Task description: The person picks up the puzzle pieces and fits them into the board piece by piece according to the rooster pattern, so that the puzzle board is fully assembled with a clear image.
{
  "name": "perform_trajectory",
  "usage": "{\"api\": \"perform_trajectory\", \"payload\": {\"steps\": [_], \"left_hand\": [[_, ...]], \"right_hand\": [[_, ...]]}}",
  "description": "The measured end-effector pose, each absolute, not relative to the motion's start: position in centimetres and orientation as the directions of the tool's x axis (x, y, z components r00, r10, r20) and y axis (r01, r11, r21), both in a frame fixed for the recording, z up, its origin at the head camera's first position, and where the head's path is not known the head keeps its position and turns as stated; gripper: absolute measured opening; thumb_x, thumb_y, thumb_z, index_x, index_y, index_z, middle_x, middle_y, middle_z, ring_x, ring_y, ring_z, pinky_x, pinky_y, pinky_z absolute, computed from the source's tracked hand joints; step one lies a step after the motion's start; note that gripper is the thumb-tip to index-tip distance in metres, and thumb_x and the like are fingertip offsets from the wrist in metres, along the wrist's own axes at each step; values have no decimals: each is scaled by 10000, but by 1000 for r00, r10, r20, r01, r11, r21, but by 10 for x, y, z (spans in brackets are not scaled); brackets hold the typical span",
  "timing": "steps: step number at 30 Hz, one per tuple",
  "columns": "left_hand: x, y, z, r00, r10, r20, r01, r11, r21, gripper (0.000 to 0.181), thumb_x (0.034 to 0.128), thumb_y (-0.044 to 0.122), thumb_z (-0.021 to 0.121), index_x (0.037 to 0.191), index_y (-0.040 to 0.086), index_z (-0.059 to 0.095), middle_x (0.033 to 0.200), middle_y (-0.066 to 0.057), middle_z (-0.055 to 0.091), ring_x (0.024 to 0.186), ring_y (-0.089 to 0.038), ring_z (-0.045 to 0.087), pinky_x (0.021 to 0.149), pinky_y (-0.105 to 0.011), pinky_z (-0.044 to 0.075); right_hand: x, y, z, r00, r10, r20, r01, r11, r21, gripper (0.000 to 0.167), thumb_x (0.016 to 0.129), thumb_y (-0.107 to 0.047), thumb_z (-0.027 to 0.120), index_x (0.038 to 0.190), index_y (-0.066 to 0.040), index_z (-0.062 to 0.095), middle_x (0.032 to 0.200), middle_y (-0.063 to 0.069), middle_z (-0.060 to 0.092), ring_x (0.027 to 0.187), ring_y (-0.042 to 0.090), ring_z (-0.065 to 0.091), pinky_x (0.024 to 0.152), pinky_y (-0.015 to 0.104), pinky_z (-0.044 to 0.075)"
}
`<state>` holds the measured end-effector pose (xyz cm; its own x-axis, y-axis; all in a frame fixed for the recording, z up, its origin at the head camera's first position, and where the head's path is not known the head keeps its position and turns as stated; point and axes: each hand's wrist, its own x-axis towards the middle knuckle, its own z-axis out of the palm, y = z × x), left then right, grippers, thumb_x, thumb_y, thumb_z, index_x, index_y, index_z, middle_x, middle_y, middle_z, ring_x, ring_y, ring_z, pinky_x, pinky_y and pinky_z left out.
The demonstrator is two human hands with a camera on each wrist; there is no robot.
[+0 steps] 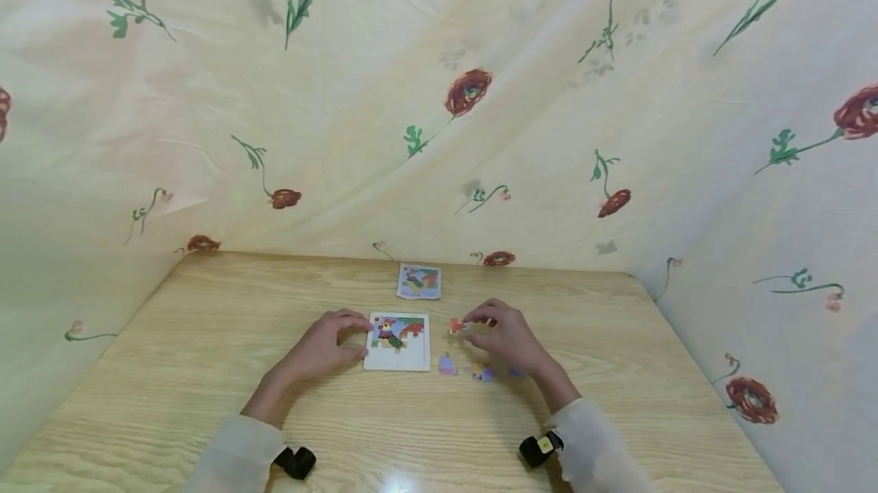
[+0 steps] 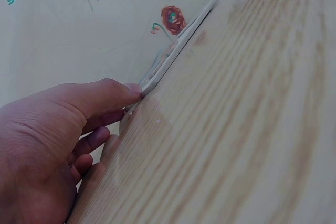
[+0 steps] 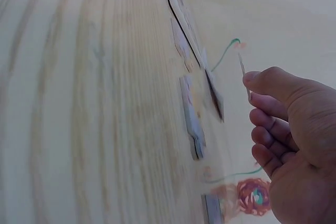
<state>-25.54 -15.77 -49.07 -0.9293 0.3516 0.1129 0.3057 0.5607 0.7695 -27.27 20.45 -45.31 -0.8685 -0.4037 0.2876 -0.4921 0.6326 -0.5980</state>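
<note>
A white-framed jigsaw puzzle board lies on the table, its upper part filled with a colourful bird picture and its lower part white. At its left edge, my left hand holds the board with thumb and fingers; the left wrist view shows the thumb on a corner. Right of the board, my right hand pinches a reddish-orange puzzle piece between thumb and fingers. In the right wrist view this piece is seen edge-on, raised off the table.
Loose puzzle pieces lie right of the board: a purple one, a yellow-and-purple patch and a bluish one partly under the right hand. Behind the board lies a picture card. A flowered cloth hangs around the wooden table.
</note>
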Motion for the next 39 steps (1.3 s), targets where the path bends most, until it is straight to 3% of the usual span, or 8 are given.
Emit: {"api": "perform_trajectory", "payload": {"steps": [12, 24, 39], "left_hand": [[-257, -158, -492, -930, 350, 115, 308, 568, 764, 324, 917, 264, 786, 1234, 234, 724, 1424, -24, 604, 1412, -359, 453, 1162, -637, 369], [-259, -158, -494, -927, 354, 122, 316, 565, 762, 332, 908, 262, 791, 1233, 236, 727, 1423, -27, 607, 1390, -351, 472, 1153, -640, 378], [-257, -158, -493, -925, 358, 126, 320, 557, 766, 321, 919, 263, 783, 1232, 224, 725, 1422, -34, 603, 1414, -363, 459, 1162, -634, 375]], "right_hand": [[-272, 176, -452, -858, -443, 259, -495, 583, -644, 181, 880, -130, 808, 1059, -118, 788, 1074, 82, 701, 993, 267, 642, 854, 367, 562], [-276, 151, -459, -874, -459, 163, -438, 596, -673, 186, 895, -153, 806, 1078, -128, 784, 1080, 7, 681, 1043, 186, 642, 887, 361, 555], [-281, 141, -467, -855, -500, 136, -456, 600, -657, 195, 892, -170, 806, 1059, -71, 786, 1010, 18, 664, 869, 118, 570, 737, 219, 505]]}}
